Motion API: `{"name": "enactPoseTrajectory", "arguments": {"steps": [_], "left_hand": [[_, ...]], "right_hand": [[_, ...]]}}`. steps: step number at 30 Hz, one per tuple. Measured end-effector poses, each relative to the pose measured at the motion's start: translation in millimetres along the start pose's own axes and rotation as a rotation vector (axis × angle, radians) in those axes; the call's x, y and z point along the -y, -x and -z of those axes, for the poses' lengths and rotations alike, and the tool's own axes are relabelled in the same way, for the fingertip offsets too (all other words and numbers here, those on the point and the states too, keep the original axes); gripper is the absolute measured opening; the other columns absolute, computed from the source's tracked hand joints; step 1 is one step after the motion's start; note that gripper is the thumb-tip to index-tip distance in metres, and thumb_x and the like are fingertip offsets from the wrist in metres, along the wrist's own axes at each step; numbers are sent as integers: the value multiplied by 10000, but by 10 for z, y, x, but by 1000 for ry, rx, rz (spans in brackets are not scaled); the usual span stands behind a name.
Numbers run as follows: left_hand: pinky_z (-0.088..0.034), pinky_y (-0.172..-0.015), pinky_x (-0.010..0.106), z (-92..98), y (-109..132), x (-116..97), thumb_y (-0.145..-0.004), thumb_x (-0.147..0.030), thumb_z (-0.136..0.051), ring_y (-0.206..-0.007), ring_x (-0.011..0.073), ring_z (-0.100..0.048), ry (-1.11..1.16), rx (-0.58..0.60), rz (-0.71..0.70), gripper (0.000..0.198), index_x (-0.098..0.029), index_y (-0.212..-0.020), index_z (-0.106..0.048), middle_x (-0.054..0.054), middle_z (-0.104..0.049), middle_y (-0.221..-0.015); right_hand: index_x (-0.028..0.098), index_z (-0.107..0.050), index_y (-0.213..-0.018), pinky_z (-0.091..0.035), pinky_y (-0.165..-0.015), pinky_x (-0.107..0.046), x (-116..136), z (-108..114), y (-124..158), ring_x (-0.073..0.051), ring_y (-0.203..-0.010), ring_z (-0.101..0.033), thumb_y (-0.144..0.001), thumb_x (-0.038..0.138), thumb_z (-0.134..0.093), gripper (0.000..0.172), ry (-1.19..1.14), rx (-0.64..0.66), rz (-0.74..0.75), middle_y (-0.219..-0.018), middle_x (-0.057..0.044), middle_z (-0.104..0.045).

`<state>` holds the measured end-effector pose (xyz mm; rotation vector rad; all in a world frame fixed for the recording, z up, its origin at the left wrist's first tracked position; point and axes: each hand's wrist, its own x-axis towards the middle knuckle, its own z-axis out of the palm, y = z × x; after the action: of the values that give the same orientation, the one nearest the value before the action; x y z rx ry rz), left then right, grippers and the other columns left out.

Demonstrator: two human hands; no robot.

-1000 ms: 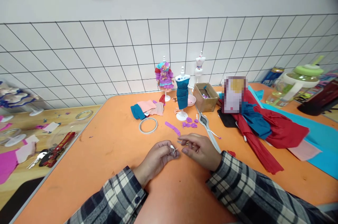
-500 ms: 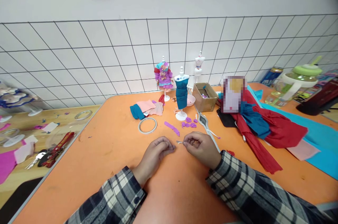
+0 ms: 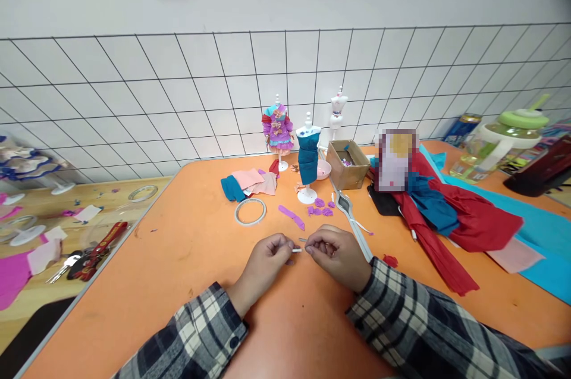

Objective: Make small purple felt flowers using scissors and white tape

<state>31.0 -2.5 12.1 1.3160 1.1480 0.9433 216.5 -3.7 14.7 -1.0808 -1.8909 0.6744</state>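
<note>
My left hand (image 3: 266, 260) is closed in a pinch on a short, thin white piece (image 3: 297, 250), which sticks out toward the right. My right hand (image 3: 338, 253) is closed at the other end of this white piece, its fingertips touching or almost touching it. A small grey tip (image 3: 303, 240) pokes out from the right fingers; what it belongs to is hidden. Just beyond the hands lie a purple fabric strip (image 3: 292, 218) and several purple fabric rosettes (image 3: 319, 211). Behind them stands a small mannequin in a teal dress (image 3: 307, 159).
A tape roll (image 3: 250, 212) and fabric scraps (image 3: 247, 179) lie left of centre. At the back stand a mannequin in a purple dress (image 3: 279, 129), a bare mannequin (image 3: 338, 108) and a cardboard box (image 3: 348, 171). Red fabric (image 3: 486, 215) and a green-lidded jug (image 3: 495, 141) are on the right.
The white piece, earlier at my right fingertips, now extends from my left fingers. My left thumb and fingers have closed on it, and the hands are nearer each other.
</note>
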Motion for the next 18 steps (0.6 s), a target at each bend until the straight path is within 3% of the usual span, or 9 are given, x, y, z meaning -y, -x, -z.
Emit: {"name": "enactPoseTrajectory", "arguments": {"steps": [4, 7, 9, 12, 18], "left_hand": [[-486, -730, 277, 25, -3, 23, -750, -295, -695, -894, 204, -634, 268, -69, 18, 375, -188, -602, -368, 55, -675, -815], [-492, -812, 331, 38, 25, 2, -811, -328, -659, -1033, 224, -600, 424, -69, -16, 208, -189, -794, -506, 49, -658, -924], [-488, -846, 364, 25, 55, -21, -832, -376, -634, -1043, 231, -593, 442, 49, -43, 247, -201, -993, -568, 65, -640, -1021], [-467, -869, 335, -38, 93, -44, -784, -375, -696, -988, 215, -608, 312, 202, -57, 321, -170, -1020, -624, 84, -660, -1018], [-447, -644, 240, -94, 78, -55, -725, -355, -730, -635, 121, -568, 131, 136, 7, 250, -144, -848, -676, 6, -654, -686]], "right_hand": [[189, -671, -752, -367, -523, -226, -8, 3, 2, -102, -551, -475, -786, 193, -606, 73, -21, -1, -15, -649, 2, -570], [189, -675, -759, -361, -519, -228, -17, -17, 6, -101, -540, -465, -789, 202, -613, 70, -40, 8, -27, -645, 3, -569], [190, -678, -765, -360, -523, -230, -21, -32, 11, -101, -543, -462, -788, 200, -618, 66, -49, 1, -20, -650, 4, -564], [194, -686, -776, -357, -527, -231, -31, -58, 21, -100, -536, -453, -773, 186, -632, 55, -52, -17, -8, -638, 12, -542], [193, -683, -778, -341, -505, -226, -69, -96, 48, -85, -503, -433, -753, 147, -632, 72, -52, -22, -18, -666, 13, -554]]}}
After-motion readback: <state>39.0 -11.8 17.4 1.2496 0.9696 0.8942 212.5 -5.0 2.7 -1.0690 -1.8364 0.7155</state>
